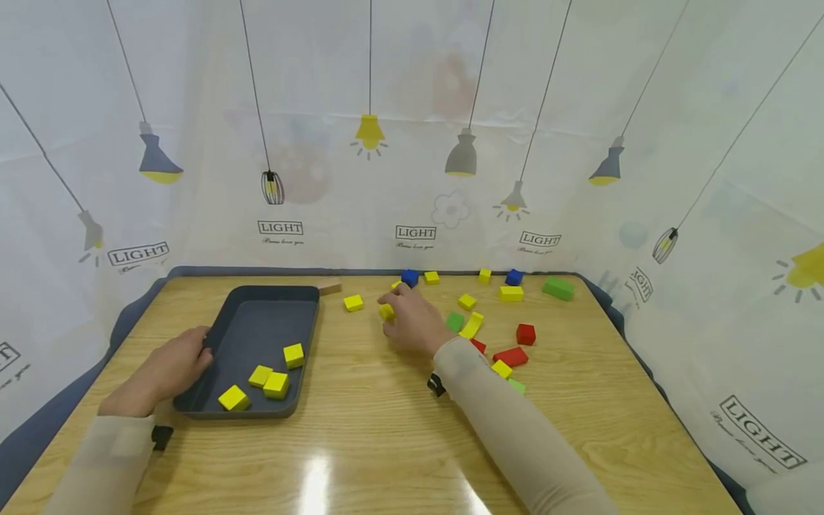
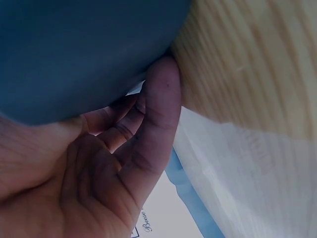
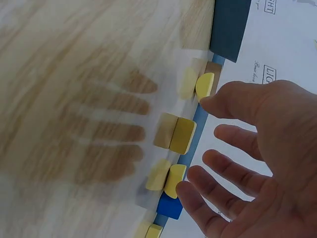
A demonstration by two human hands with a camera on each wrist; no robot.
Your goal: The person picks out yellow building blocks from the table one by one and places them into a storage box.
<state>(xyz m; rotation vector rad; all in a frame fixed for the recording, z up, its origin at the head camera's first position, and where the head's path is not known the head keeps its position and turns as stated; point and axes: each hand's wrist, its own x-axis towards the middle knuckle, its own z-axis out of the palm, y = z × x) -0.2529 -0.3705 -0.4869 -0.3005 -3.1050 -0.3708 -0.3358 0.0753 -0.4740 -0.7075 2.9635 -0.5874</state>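
Note:
A dark grey tray (image 1: 264, 322) lies at the left of the wooden table, with several yellow blocks (image 1: 276, 385) in its near half. My left hand (image 1: 177, 365) grips its left side wall; close up, a digit presses against the tray's edge and the other fingers are partly hidden behind it. My right hand (image 1: 415, 322) reaches over the middle of the table, fingers spread and slightly bent. A yellow block (image 3: 183, 135) stands just in front of those fingers, with a gap between, and two rounded yellow pieces (image 3: 204, 87) flank it.
Right of the tray lie more blocks: yellow ones (image 1: 353, 303), blue (image 1: 514, 277), red (image 1: 526, 334) and green (image 1: 558, 288). A brown wooden block (image 1: 330, 287) sits beside the tray's far corner. A printed white curtain (image 1: 347, 200) hangs behind the table.

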